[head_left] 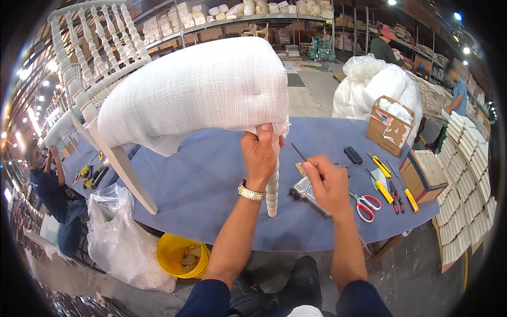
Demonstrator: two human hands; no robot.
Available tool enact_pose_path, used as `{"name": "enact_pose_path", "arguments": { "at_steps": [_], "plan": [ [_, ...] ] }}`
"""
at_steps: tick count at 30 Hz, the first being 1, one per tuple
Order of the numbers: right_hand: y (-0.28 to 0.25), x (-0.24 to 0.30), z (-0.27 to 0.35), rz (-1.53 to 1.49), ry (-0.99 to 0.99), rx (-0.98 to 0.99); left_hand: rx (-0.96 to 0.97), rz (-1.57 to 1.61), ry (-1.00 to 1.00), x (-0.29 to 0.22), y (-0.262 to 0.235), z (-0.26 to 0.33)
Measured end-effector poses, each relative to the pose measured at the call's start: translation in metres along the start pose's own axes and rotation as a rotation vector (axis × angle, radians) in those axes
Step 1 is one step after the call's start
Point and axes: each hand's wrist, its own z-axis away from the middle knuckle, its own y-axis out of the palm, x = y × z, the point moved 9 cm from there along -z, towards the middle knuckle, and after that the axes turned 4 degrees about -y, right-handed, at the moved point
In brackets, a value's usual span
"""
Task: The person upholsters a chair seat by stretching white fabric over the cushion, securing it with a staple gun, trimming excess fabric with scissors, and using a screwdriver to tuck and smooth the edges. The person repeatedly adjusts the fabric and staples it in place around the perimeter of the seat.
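Observation:
A chair with a seat padded in white woven fabric [195, 90] rests on the blue-covered table. Its pale turned leg [272, 193] stands under the seat's near right corner. My left hand [259, 158] is closed on the fabric edge at that corner, beside the top of the leg; some fingertips are hidden behind the cloth. In my right hand [328, 182], a thin dark pointed tool [298, 151] is gripped, its tip aimed up and left toward the corner, apart from the fabric. Beneath my right hand lies a metallic staple gun [311, 196], partly covered by it.
Red-handled scissors [365, 207], pliers [396, 198], yellow-handled tools [384, 191] and a black block [353, 155] lie on the right. Cardboard boxes [390, 129] stand behind. A yellow bucket [169, 256] and plastic bag [119, 227] are below left. Other people work at both sides.

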Motion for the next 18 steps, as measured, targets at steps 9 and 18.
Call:
{"name": "enact_pose_path", "arguments": {
  "at_steps": [9,18],
  "plan": [
    [0.056,0.014,-0.002,-0.433,0.208,-0.258,0.271,0.142,-0.218,0.004,0.001,-0.005],
    [0.077,0.026,-0.016,-0.421,0.174,-0.44,0.461,0.016,-0.303,0.001,-0.002,-0.01]
  ]
}}
